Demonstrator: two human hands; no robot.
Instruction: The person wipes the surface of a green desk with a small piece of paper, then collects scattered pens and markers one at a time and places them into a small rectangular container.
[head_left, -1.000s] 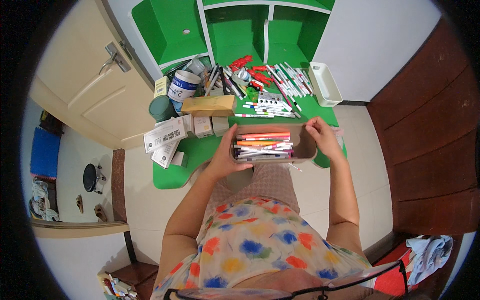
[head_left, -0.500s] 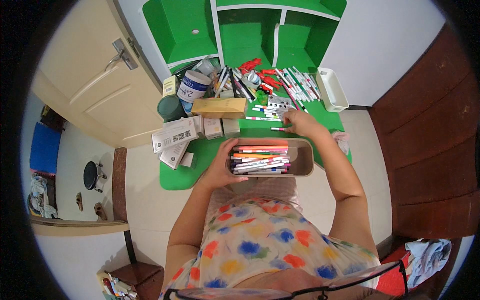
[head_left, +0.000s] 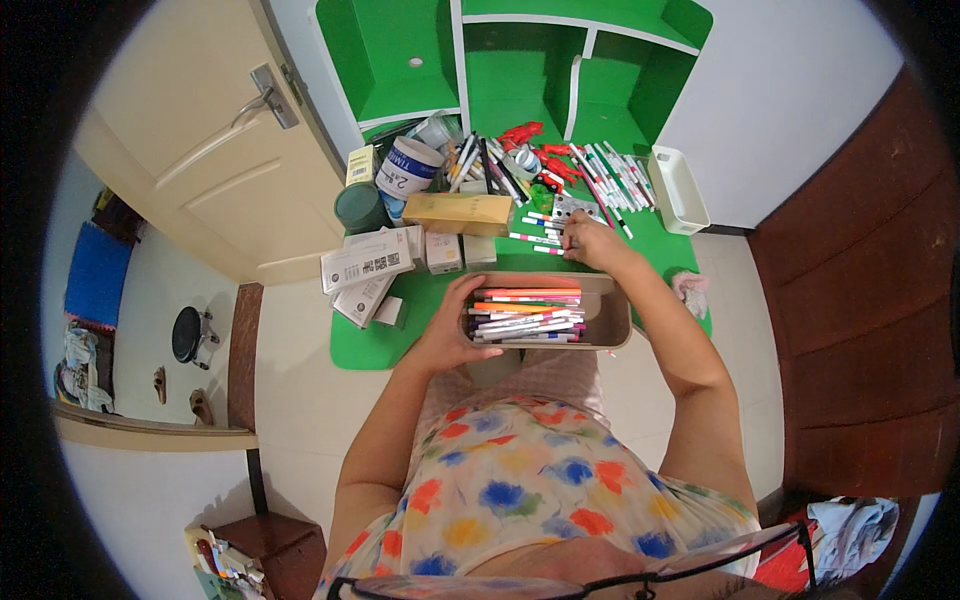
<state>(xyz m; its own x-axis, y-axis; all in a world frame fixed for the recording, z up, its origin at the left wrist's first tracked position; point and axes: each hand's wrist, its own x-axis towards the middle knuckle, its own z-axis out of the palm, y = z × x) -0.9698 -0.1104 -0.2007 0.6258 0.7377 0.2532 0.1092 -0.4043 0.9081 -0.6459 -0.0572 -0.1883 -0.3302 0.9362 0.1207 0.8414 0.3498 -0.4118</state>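
The left hand (head_left: 450,328) wraps the left end of a taupe bin (head_left: 607,312), thumb along the near rim. The right hand (head_left: 598,245), fingertips nearly together, pinches one white marker (head_left: 547,249) above the worktop (head_left: 420,325), just beyond the bin; the marker points left from its fingertips. Countable: one taupe bin, one cream basket (head_left: 680,190), one gold box (head_left: 457,213), one dark green container (head_left: 361,207). The heaped markers (head_left: 525,318) inside the bin overlap too much to count.
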